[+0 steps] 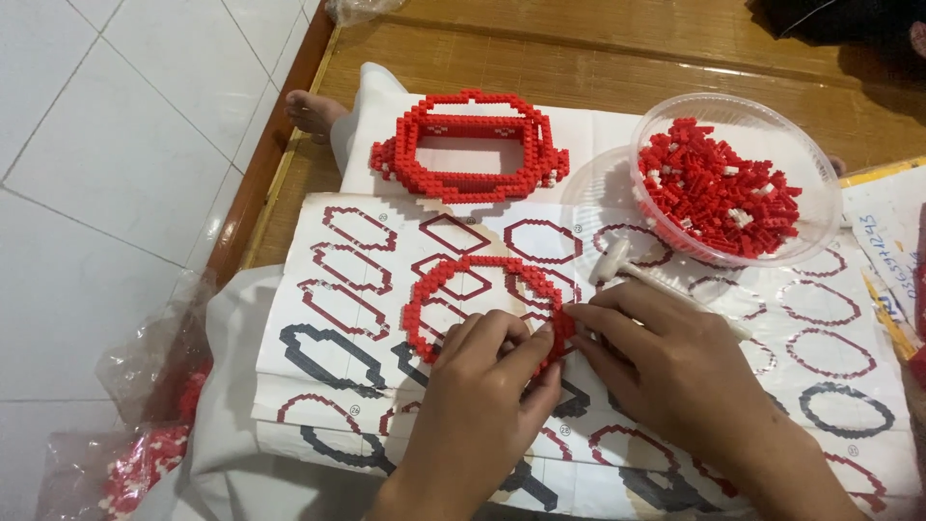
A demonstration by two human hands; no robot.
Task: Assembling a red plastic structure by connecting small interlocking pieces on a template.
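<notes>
On the near centre of the instruction sheet (367, 318) we find both hands at work on a red brick ring (453, 289), a flat oval loop of small bricks lying on the printed diagrams. Our left hand (482, 396) comes in from the near edge, its fingers (535, 342) pinched on the ring's right side. Our right hand (666, 357) meets it from the right, fingertips (579, 314) grasping the same stretch of the ring, so the two hands touch at that point. Just beyond the right hand lies a small white hammer tool (617, 262), its handle running under the wrist. Further off, at the sheet's far edge, stands a taller red brick frame (470, 150) with side lugs, well apart from the ring. Right of it sits a clear plastic bowl (820, 207) holding loose red and white bricks (719, 188). A bare foot (311, 111) shows at far left, beside the white floor tiles (106, 174)
</notes>
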